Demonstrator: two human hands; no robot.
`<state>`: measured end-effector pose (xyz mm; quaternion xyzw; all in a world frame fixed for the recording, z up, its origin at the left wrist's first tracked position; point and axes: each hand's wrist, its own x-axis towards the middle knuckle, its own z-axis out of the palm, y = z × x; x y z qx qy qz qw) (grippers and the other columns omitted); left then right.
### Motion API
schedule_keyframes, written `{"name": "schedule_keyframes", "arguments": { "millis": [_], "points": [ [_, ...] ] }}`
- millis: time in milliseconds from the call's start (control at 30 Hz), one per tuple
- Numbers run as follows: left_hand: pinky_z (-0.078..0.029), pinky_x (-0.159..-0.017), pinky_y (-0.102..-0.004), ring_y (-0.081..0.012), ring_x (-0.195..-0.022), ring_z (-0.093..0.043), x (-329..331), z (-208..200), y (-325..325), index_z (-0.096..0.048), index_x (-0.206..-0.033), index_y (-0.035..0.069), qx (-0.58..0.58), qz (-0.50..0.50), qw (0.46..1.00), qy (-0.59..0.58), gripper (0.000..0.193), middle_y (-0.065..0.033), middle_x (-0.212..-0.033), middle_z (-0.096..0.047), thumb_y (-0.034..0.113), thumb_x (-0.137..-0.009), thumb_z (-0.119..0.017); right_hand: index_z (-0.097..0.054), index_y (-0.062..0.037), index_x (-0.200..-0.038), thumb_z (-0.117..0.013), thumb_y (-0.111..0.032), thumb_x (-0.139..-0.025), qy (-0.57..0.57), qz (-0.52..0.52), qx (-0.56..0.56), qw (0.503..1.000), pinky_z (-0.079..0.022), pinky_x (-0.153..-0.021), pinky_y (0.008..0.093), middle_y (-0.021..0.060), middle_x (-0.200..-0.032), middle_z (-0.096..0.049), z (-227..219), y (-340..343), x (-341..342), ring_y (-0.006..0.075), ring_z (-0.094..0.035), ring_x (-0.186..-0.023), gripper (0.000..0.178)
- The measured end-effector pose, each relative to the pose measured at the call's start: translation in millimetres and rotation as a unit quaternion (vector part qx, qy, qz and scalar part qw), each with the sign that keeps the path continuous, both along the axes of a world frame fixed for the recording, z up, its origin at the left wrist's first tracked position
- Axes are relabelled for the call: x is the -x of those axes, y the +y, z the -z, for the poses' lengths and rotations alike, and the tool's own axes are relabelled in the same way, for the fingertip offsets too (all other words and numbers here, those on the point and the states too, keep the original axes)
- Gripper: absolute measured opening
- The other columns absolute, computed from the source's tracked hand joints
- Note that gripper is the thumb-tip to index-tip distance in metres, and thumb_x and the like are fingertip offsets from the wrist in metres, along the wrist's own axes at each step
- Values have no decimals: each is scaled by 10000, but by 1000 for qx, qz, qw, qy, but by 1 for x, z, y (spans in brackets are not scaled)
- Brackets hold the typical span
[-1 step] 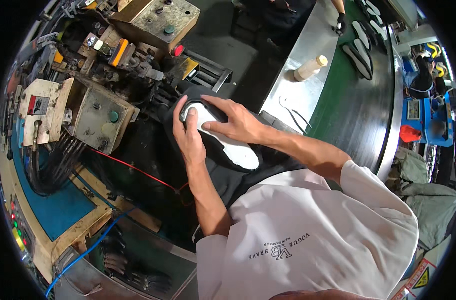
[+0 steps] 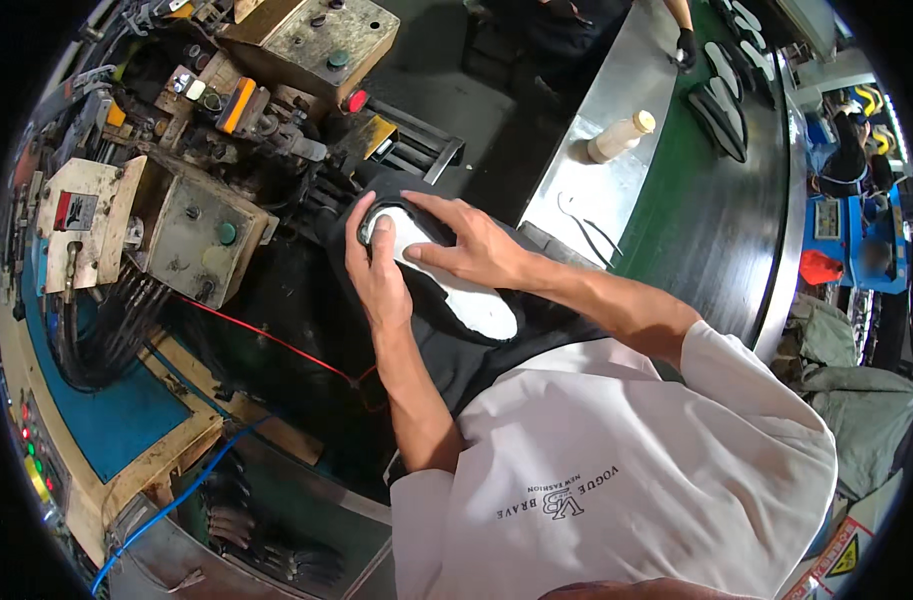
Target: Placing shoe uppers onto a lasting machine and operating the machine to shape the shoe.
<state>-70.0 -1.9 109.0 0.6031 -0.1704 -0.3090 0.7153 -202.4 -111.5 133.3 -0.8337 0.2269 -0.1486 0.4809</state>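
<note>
A dark shoe upper [image 2: 481, 312] with a white sole-shaped bottom lies over my lap, its white face up and one end pointing away from me. My left hand [image 2: 378, 262] is wrapped round the far end on the left side, its thumb pressed on the white face. From the right, my right hand [image 2: 466, 240] grips the same end, with fingers along the far edge and the thumb lying across the white face. The fingers hide part of the dark rim.
Left of me stands a worn machine with control boxes [image 2: 201, 240], hoses and a red button [image 2: 355, 101]. At right, a metal ledge [image 2: 566, 185] carries a cream bottle [image 2: 621, 137] and dark tweezers-like tool [image 2: 591, 230]. Beyond runs a green belt [image 2: 666, 210] with several shoes [image 2: 718, 120] and a co-worker's gloved hand [image 2: 685, 50].
The shoes on the belt and the co-worker's gloved hand have shifted very slightly. My hands keep the same hold on the shoe upper.
</note>
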Motion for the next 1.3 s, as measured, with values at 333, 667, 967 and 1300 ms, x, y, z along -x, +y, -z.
{"name": "schedule_keyframes", "arguments": {
  "millis": [333,667,967,1300],
  "points": [
    [-473,-1101,-401,-264,-1248,-598,10,12,-1,-627,-1405,-6,8,-18,997,-81,440,-151,-1393,-634,296,-1086,-649,-538,-89,-1600,-833,-339,-934,-70,33,3,997,-513,-1074,436,223,-1390,-683,13,9,3,370,-640,-1195,770],
    [-477,-1128,-422,-276,-1288,-594,17,15,3,-566,-1475,14,78,15,996,-49,430,-146,-1421,-608,234,-1105,-578,-419,-27,-1664,-452,-371,-1198,-67,-59,-188,978,-424,-1205,381,175,-1563,-582,14,-7,9,263,-547,-1427,580],
    [-452,-1169,-422,-293,-1358,-570,28,23,-2,-502,-1561,43,-37,-2,994,-98,501,-152,-1510,-568,329,-1152,-541,-385,10,-1665,-501,-386,-1165,-6,-30,-199,980,-424,-1204,430,272,-1550,-571,19,-9,15,365,-552,-1449,648],
    [-335,-1276,-444,-348,-1584,-369,68,46,5,-169,-1734,0,21,50,996,69,755,-229,-1745,-310,474,-1188,-386,-300,1,-1706,-504,-447,-1164,40,-5,-232,972,-332,-1284,417,213,-1670,-451,44,-9,44,320,-422,-1551,732]
  ]
}}
